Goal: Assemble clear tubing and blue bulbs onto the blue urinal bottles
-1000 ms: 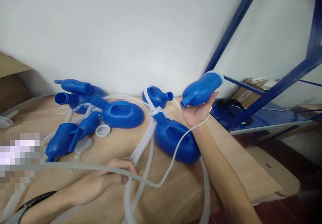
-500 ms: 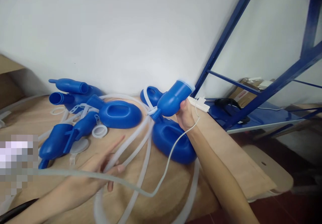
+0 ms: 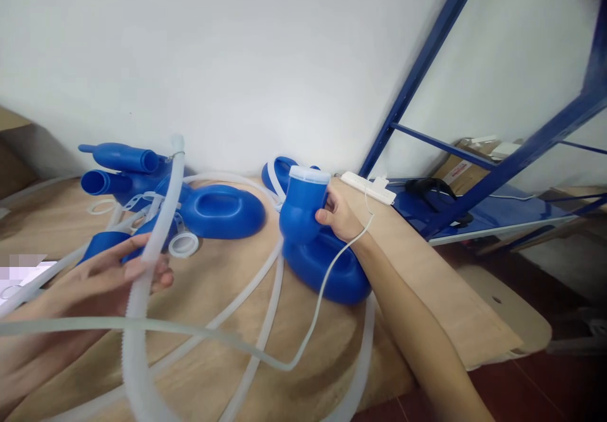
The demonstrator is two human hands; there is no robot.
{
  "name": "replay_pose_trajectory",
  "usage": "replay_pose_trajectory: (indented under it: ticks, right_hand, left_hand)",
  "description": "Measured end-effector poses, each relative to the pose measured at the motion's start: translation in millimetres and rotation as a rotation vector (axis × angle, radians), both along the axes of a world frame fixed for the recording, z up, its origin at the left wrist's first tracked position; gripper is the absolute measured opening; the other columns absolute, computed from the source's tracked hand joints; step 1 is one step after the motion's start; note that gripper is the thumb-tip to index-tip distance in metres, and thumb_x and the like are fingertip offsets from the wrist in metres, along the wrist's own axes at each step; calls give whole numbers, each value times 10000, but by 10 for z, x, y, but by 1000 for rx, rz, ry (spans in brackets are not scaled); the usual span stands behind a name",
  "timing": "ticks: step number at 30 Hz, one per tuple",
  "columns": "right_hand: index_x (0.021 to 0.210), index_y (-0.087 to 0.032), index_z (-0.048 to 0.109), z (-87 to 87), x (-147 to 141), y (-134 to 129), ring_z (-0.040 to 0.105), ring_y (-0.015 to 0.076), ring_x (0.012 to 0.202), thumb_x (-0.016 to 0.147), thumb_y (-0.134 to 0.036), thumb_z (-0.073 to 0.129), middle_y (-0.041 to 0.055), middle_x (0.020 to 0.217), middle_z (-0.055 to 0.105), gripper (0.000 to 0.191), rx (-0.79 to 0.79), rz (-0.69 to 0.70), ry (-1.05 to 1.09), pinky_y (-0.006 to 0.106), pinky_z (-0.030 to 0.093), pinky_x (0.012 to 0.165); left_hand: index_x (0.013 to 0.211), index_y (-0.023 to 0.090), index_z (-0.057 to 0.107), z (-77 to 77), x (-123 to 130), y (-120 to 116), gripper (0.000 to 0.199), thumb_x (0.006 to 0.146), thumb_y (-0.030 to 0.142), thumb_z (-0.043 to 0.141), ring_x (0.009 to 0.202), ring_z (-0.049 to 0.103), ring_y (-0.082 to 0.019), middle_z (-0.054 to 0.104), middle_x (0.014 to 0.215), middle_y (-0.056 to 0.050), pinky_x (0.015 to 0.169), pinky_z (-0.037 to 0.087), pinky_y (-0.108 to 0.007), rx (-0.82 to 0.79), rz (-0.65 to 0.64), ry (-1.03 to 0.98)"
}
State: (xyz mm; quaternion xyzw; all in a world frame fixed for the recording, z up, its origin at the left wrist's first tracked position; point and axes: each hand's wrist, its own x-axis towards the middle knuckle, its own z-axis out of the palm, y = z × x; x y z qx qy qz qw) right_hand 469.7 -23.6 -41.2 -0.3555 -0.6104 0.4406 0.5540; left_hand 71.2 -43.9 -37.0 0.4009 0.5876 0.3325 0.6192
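My left hand (image 3: 118, 270) grips a translucent corrugated hose (image 3: 164, 219), whose free end points up. The hose curves down past the bottom edge of the view. My right hand (image 3: 341, 213) is closed around a blue plastic spout piece (image 3: 303, 213) with a white ring on its wide mouth, held upright. Just beneath it lies a blue urinal bottle (image 3: 327, 267), partly hidden by the spout piece. Another blue bottle (image 3: 225, 212) rests on the table between my hands, with a white cap (image 3: 183, 245) near it.
More blue bottles and spout pieces (image 3: 126, 157) cluster at the left of the wooden table (image 3: 199, 289). A thin cable (image 3: 327, 276) crosses in front of me to a power strip (image 3: 368, 188). A blue metal shelf (image 3: 422, 80) stands at the right, and a white wall rises behind.
My left hand has moved left, and the hose end now stands raised, away from the spout piece. My right hand has turned the spout piece upright and shifted it slightly left.
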Motion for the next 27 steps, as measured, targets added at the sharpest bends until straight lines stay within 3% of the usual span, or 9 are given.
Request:
replay_pose_trajectory:
  ticks: [4, 6, 11, 14, 18, 20, 22, 24, 27]
  right_hand:
    - [1220, -253, 620, 25, 54, -30, 715, 269, 981, 580, -722, 950, 45, 1094, 729, 859, -45, 132, -229, 387, 603, 837]
    - [1129, -249, 636, 71, 48, -59, 672, 221, 862, 615, -638, 967, 9, 998, 702, 724, -49, 148, -432, 343, 567, 740]
    - [1067, -233, 625, 197, -38, -133, 598, 175, 772, 682, -567, 947, -32, 893, 620, 602, -48, 148, -686, 314, 503, 686]
    - [1048, -233, 603, 213, -45, -123, 584, 169, 747, 701, -575, 934, -42, 857, 608, 589, -41, 118, -738, 317, 482, 691]
    - [988, -248, 579, 181, 27, -58, 552, 171, 672, 710, -587, 927, -71, 731, 558, 560, 4, 66, -809, 323, 449, 655]
    - [986, -254, 584, 171, 73, -27, 560, 181, 681, 698, -601, 930, -62, 733, 570, 569, 28, 19, -810, 331, 455, 661]
    - [985, -257, 586, 173, 111, -7, 573, 198, 706, 687, -606, 936, -44, 750, 592, 577, 37, -33, -804, 342, 462, 679]
    - [975, -261, 583, 179, 135, 5, 579, 217, 714, 692, -618, 931, -33, 735, 597, 573, 44, -94, -808, 353, 455, 693]
    - [935, -271, 571, 177, 153, 21, 565, 235, 687, 702, -656, 916, -34, 674, 574, 567, 82, -186, -824, 365, 437, 699]
  left_hand:
    - [1275, 330, 727, 221, 290, 132, 534, 863, 670, 745, 424, 383, -121, 373, 476, 75, 515, 574, -275, -98, 48, -171]
    - [1306, 322, 698, 244, 402, 220, 418, 980, 579, 656, 391, 330, -103, 325, 461, 92, 465, 513, -231, -93, 20, -172]
    - [1171, 181, 675, 252, 504, 475, 340, 857, 56, 710, 770, 676, -130, 746, 967, -21, 667, 586, -225, 88, 39, -109]
    - [1030, 170, 656, 368, 543, 555, 72, 986, 226, 657, 610, 535, -109, 618, 728, 19, 577, 505, -228, 111, 95, -136]
    - [1090, 209, 626, 535, 649, 613, 260, 1125, 417, 475, 461, 261, -91, 307, 527, 97, 506, 330, -207, 263, 53, -146]
    - [1278, 223, 568, 574, 717, 655, 201, 1080, 256, 557, 479, 372, -85, 476, 616, 91, 540, 364, -209, 365, 88, -75]
    - [1415, 229, 474, 591, 781, 704, 526, 945, 67, 646, 572, 541, -100, 637, 830, 45, 570, 412, -213, 452, 116, -18]
    - [1443, 213, 469, 600, 835, 745, 664, 854, -11, 678, 645, 611, -112, 650, 923, 18, 578, 441, -209, 526, 100, -10]
    - [1417, 174, 541, 604, 899, 766, 447, 981, 116, 618, 527, 492, -72, 547, 740, 54, 504, 365, -173, 548, 48, -40]
